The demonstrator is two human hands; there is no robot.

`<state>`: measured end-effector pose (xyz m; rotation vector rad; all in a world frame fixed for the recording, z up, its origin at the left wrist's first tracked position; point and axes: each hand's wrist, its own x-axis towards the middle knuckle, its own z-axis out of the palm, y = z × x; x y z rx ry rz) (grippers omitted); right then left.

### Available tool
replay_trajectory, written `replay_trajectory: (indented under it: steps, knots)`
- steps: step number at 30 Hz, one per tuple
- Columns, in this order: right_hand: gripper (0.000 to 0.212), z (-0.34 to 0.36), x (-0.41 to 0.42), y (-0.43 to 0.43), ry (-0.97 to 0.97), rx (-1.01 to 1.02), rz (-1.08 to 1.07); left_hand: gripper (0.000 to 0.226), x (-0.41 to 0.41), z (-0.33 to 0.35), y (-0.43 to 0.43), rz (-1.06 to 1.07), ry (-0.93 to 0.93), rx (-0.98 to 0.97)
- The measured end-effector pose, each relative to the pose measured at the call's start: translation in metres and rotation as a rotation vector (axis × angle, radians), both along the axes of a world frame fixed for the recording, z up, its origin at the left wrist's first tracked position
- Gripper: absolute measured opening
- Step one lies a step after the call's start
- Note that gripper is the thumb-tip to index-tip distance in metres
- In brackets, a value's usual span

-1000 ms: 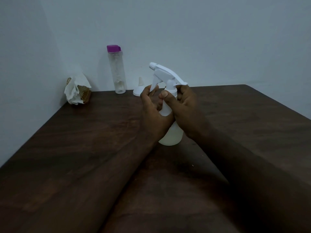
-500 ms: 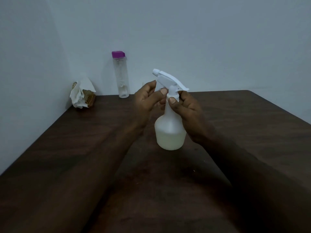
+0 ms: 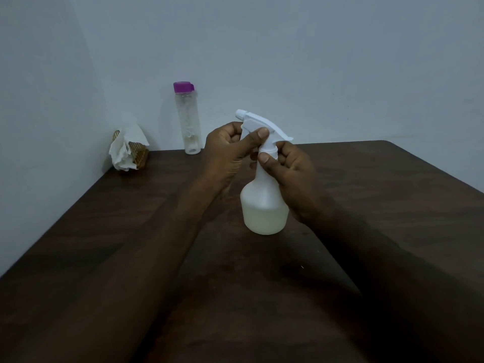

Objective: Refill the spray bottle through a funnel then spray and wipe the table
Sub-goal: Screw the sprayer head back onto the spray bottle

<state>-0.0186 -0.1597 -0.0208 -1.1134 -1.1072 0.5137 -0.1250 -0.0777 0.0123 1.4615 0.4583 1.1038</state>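
Note:
A white spray bottle stands upright on the dark wooden table, with pale liquid in its lower part. Its white trigger head sits on the neck, nozzle pointing left. My left hand grips the trigger head, thumb across its front. My right hand pinches the collar at the neck and wraps the bottle's right shoulder. The funnel is hidden behind my hands.
A clear water bottle with a purple cap stands by the back wall. A small woven holder with crumpled white tissue sits in the far left corner. Walls close the table's back and left sides.
My left hand has let go of the bottle's body and moved up onto the trigger head. The bottle now stands free on the table. The view has dropped slightly, hiding the funnel.

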Motion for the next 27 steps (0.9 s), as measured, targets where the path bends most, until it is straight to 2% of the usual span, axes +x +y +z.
replay_trajectory:
  steps: [4, 6, 9, 12, 14, 19, 23, 27]
  knots:
    - [0.035, -0.001, -0.001, 0.001, 0.004, 0.017, -0.034, 0.028, 0.000, -0.001, -0.004, 0.045, 0.016, 0.040]
    - [0.035, 0.000, 0.000, 0.001, -0.002, 0.013, -0.011, 0.030, -0.001, -0.001, -0.004, 0.027, 0.012, 0.038]
    - [0.039, 0.000, 0.003, -0.002, -0.005, 0.007, 0.048, 0.043, -0.003, 0.000, -0.002, -0.057, -0.009, -0.031]
    - [0.034, 0.000, 0.004, -0.003, 0.013, -0.004, 0.099, 0.035, -0.005, -0.001, 0.002, -0.146, -0.024, -0.055]
    - [0.028, 0.000, 0.005, -0.004, 0.025, -0.001, 0.111, 0.042, -0.008, -0.006, 0.006, -0.261, -0.027, -0.091]
    - [0.029, 0.000, 0.007, -0.003, 0.029, 0.008, 0.119, 0.056, -0.016, -0.022, 0.012, -0.474, 0.094, -0.042]
    - [0.029, 0.000, 0.007, -0.002, 0.060, -0.010, 0.118, 0.067, -0.016, -0.024, 0.012, -0.469, 0.110, -0.017]
    - [0.024, 0.001, 0.006, -0.003, 0.083, 0.000, 0.153, 0.058, -0.015, -0.026, 0.014, -0.374, 0.110, 0.034]
